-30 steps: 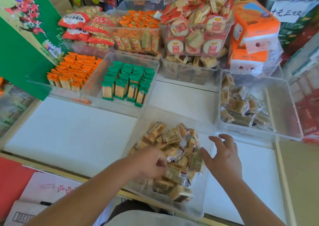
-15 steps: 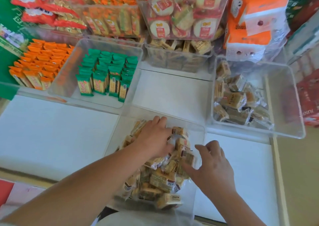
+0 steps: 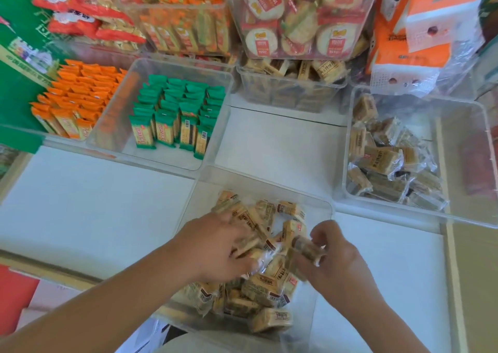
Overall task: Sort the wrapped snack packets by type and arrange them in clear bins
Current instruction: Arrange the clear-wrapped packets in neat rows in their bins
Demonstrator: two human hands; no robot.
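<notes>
Two hands are found in the near bin [image 3: 269,184] of tan packets [image 3: 260,289]. A darker packet [image 3: 307,250] is pinched by the right hand [image 3: 341,267] — presumably singled out for the right bin [image 3: 398,212], where like ones lie. The left hand [image 3: 214,247] is laid on the tan packets; whether any is gripped cannot be told.

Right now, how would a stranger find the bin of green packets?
Start at the big green carton on the far left. Past the orange packets beside it stands a clear bin. Only its packets are green, upright in neat rows.
</notes>
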